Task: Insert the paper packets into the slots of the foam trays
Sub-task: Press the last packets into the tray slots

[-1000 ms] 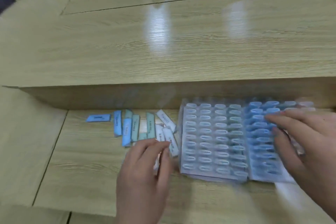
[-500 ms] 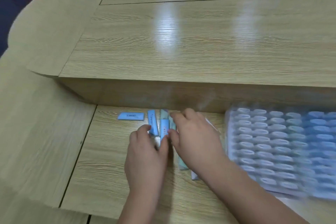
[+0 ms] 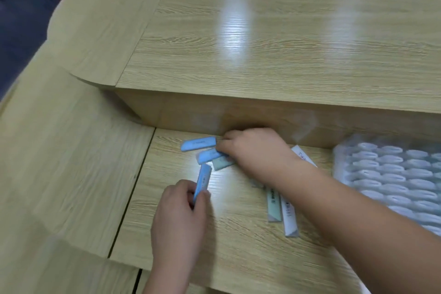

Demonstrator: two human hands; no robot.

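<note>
Since the earlier frame the left hand (image 3: 181,212) has drawn back from the right, bringing one blue packet (image 3: 203,180) with it. Thumb and curled fingers pinch the packet's near end; its far end projects beyond the fingertips. Farther off, the right hand (image 3: 253,150) curls down over a second blue packet (image 3: 208,155); blur hides whether it grips. A third blue packet (image 3: 198,144) lies just beside those fingertips. The foam tray (image 3: 393,174) sits at the right, well apart.

I see a light wood-grain surface (image 3: 274,59). My left hand (image 3: 179,217) has a blue packet (image 3: 204,178); by my right hand (image 3: 253,150) are blue packets (image 3: 198,143), a pale green packet (image 3: 222,163) and a white packet (image 3: 289,219). Right of it, a whitish-blue foam tray (image 3: 391,174) shows rows of ovals.
</note>
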